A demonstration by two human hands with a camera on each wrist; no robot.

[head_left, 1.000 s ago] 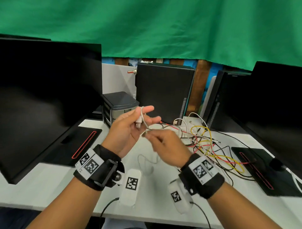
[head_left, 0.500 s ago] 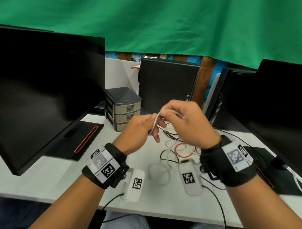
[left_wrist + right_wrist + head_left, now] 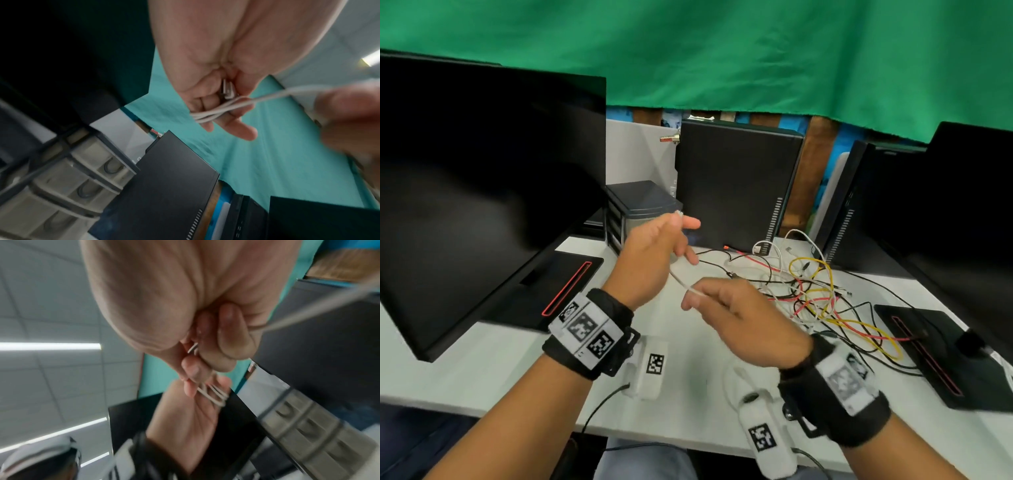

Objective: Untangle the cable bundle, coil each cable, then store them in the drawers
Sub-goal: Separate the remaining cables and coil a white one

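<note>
My left hand (image 3: 654,253) is raised above the desk (image 3: 510,359), fingers curled around several loops of a white cable (image 3: 222,108) with its metal plug tucked against my palm. My right hand (image 3: 739,315), just below and nearer to me, pinches the same cable's free length between thumb and fingers. Beyond my right hand lies the tangled cable bundle (image 3: 811,291). Behind my left hand stands the small drawer unit (image 3: 640,209).
</note>
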